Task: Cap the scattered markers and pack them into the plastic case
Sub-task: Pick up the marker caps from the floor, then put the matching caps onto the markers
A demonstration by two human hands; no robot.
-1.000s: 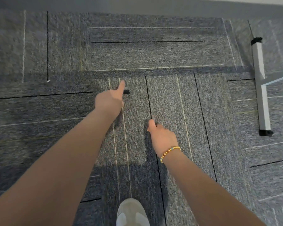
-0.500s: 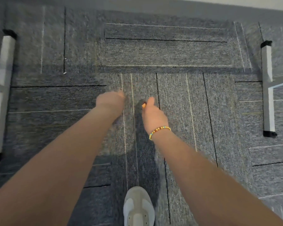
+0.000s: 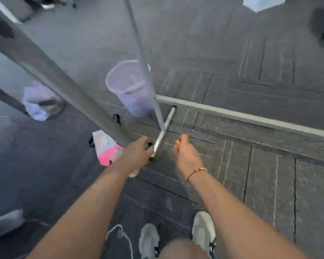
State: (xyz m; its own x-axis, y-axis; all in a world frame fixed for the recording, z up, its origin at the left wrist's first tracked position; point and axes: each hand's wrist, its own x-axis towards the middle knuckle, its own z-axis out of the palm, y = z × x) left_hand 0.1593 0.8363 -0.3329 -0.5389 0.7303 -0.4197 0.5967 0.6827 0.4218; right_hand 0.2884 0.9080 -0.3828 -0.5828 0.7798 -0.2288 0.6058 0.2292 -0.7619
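My left hand [image 3: 137,152] is curled around a small dark marker piece [image 3: 149,145], of which only the tip shows past my fingers. In my right hand [image 3: 185,154] I pinch an orange marker piece [image 3: 177,141], its end sticking up above my thumb. The two hands are held side by side above the carpet, a short gap apart. The picture is blurred, so I cannot tell cap from marker body. No plastic case is in view.
A grey metal table foot [image 3: 166,125] lies on the carpet between my hands, with its leg [image 3: 138,43] rising behind. A mesh wastebasket [image 3: 127,85] stands beyond. A pink and white bag [image 3: 108,148] lies left of my left hand. My white shoes [image 3: 204,228] are below.
The view has swung from open carpet to a table leg and a wastebasket. Both hands stay curled around their pieces and remain close together.
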